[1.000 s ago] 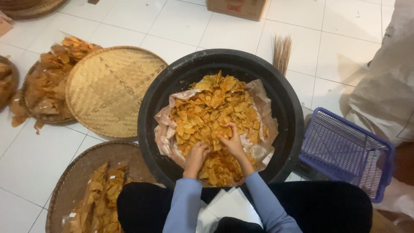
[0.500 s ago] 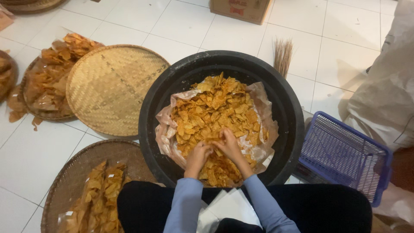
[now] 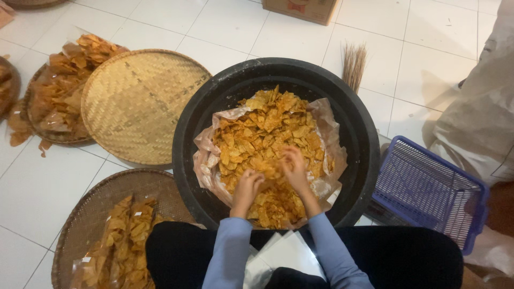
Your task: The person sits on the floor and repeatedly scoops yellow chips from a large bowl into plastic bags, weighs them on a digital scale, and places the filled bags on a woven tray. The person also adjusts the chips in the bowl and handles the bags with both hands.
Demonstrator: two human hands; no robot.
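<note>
A big black round tub (image 3: 193, 123) stands on the tiled floor in front of my lap. It is lined with clear plastic (image 3: 206, 160) and heaped with orange-yellow fried chips (image 3: 265, 128). Both my hands are down in the heap at its near side. My left hand (image 3: 247, 186) is curled over chips, and my right hand (image 3: 293, 167) rests with bent fingers on the pile. Whether either hand grips chips is hidden by the fingers. Light blue sleeves cover my forearms. A clear plastic bag (image 3: 284, 254) lies on my lap.
An empty woven bamboo tray (image 3: 136, 104) overlaps another tray with bagged chips (image 3: 59, 91) at the left. A round tray (image 3: 96, 214) with packed chips lies at the lower left. A blue plastic basket (image 3: 428, 190), a small broom (image 3: 354, 64), a cardboard box (image 3: 305, 8) and a seated person's light clothing (image 3: 482, 107) are to the right.
Both hands have shifted slightly within the chip heap, the right one moving a little farther up the pile. Nothing else has moved.
</note>
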